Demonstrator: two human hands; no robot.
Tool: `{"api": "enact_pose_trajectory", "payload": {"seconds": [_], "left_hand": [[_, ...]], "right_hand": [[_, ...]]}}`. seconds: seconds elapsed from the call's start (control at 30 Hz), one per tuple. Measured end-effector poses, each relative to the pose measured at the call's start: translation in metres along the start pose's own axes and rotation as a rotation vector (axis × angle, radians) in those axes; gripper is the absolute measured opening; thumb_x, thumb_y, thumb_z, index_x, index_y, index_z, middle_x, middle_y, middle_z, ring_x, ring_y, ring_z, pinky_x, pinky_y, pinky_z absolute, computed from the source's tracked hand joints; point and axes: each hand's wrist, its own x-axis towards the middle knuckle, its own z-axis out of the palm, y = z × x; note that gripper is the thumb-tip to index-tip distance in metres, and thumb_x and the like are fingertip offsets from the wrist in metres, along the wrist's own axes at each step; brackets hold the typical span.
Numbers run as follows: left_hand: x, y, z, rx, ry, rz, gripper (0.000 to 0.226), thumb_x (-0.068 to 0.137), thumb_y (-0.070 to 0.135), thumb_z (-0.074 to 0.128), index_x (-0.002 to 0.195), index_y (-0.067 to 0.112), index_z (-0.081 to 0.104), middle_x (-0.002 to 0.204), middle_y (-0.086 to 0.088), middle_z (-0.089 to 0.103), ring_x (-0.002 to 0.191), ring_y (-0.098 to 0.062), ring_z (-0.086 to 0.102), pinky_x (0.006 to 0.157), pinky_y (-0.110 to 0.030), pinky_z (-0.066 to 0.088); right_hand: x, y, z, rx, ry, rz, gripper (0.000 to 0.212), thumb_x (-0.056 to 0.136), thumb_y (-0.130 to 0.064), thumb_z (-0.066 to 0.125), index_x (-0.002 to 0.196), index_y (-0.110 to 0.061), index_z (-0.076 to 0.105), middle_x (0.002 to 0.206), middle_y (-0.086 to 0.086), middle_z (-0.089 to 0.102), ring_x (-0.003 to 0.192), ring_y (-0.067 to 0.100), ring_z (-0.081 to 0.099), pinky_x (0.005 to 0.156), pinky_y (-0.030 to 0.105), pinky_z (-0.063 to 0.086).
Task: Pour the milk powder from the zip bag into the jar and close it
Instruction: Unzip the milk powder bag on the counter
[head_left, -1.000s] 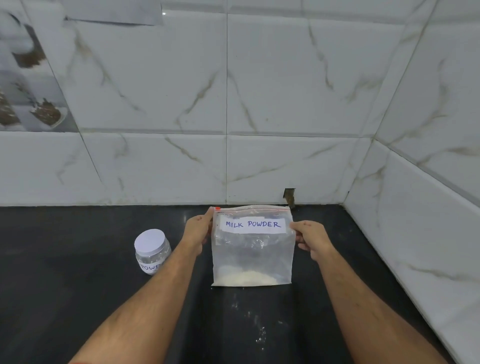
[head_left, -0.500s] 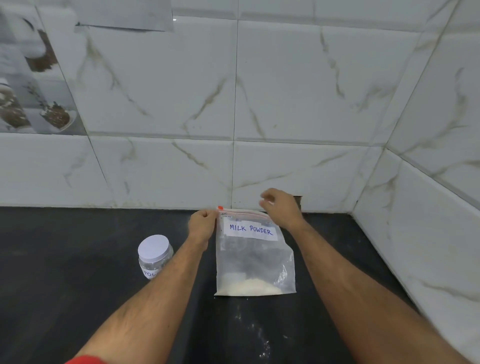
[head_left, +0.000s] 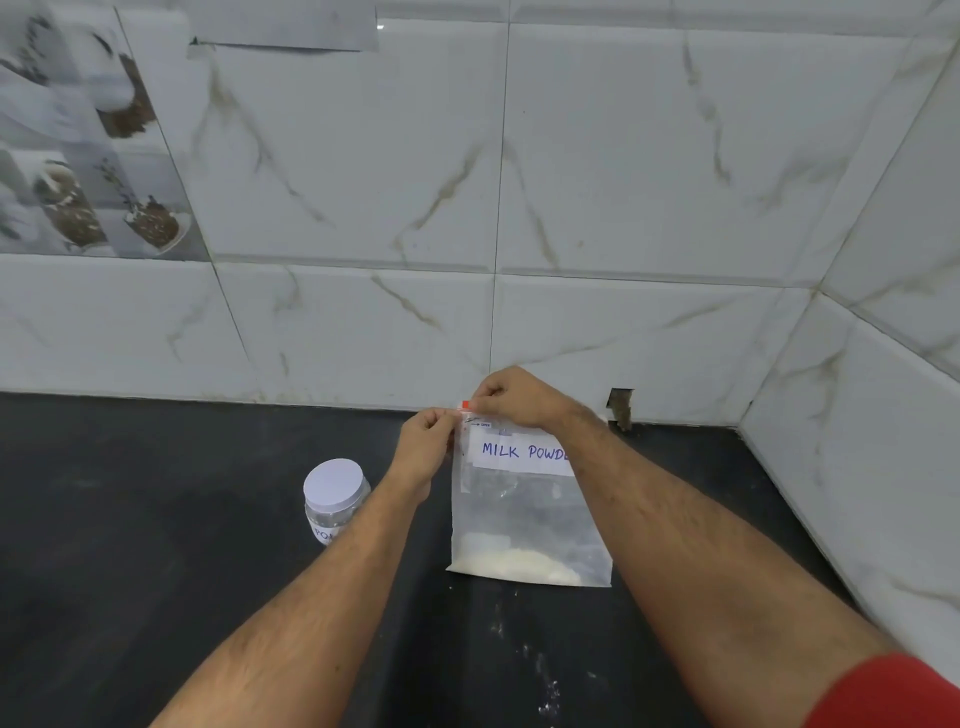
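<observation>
A clear zip bag (head_left: 524, 514) with a white label reading MILK POWDER stands upright on the black counter, a small heap of pale powder at its bottom. My left hand (head_left: 423, 449) pinches the bag's top left corner. My right hand (head_left: 511, 397) pinches the red slider tab (head_left: 465, 405) at that same corner, its forearm crossing over the label's right end. To the left of the bag stands a small clear jar (head_left: 332, 501) with a white lid on it, partly hidden behind my left forearm.
The black counter (head_left: 156, 545) meets white marble-look wall tiles at the back and on the right, forming a corner. Spilled powder specks (head_left: 545, 691) lie on the counter in front of the bag. A small hole (head_left: 619, 408) shows in the back wall.
My right hand moved from the bag's right edge across the top to the left corner and now pinches the slider. The left hand stayed on the left corner.
</observation>
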Motion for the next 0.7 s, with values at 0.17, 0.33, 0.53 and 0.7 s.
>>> {"api": "enact_pose_trajectory", "payload": {"seconds": [0.17, 0.33, 0.53, 0.7], "left_hand": [[0.001, 0.000, 0.000, -0.034, -0.007, 0.003, 0.017, 0.095, 0.025, 0.063, 0.088, 0.010, 0.068, 0.077, -0.006, 0.069, 0.068, -0.018, 0.058, 0.059, -0.028, 0.045], [0.004, 0.007, 0.000, -0.021, 0.040, 0.052, 0.015, 0.094, 0.020, 0.065, 0.084, 0.011, 0.071, 0.068, 0.000, 0.067, 0.060, -0.012, 0.056, 0.053, -0.020, 0.045], [0.006, 0.011, 0.003, 0.025, 0.062, 0.057, 0.012, 0.095, 0.015, 0.064, 0.090, 0.007, 0.072, 0.087, -0.008, 0.072, 0.077, -0.018, 0.063, 0.072, -0.030, 0.052], [0.009, 0.015, 0.010, 0.111, 0.099, 0.084, 0.017, 0.098, 0.015, 0.059, 0.092, 0.002, 0.069, 0.086, -0.010, 0.068, 0.077, -0.019, 0.059, 0.078, -0.037, 0.052]], "right_hand": [[-0.003, 0.001, 0.004, 0.020, -0.004, -0.016, 0.014, 0.090, -0.019, 0.074, 0.094, -0.007, 0.078, 0.086, 0.005, 0.075, 0.083, 0.016, 0.066, 0.090, 0.041, 0.055], [-0.005, -0.004, 0.003, 0.026, -0.016, -0.014, 0.010, 0.089, -0.021, 0.074, 0.091, -0.012, 0.077, 0.081, 0.000, 0.074, 0.079, 0.014, 0.069, 0.085, 0.036, 0.056], [-0.006, -0.009, -0.001, -0.025, -0.032, -0.016, 0.013, 0.091, -0.020, 0.072, 0.092, -0.008, 0.076, 0.082, 0.003, 0.073, 0.080, 0.015, 0.067, 0.081, 0.035, 0.055], [-0.006, -0.014, 0.000, -0.070, -0.011, -0.028, 0.011, 0.092, -0.017, 0.068, 0.088, -0.009, 0.073, 0.075, -0.006, 0.066, 0.072, 0.007, 0.058, 0.068, 0.022, 0.046]]}}
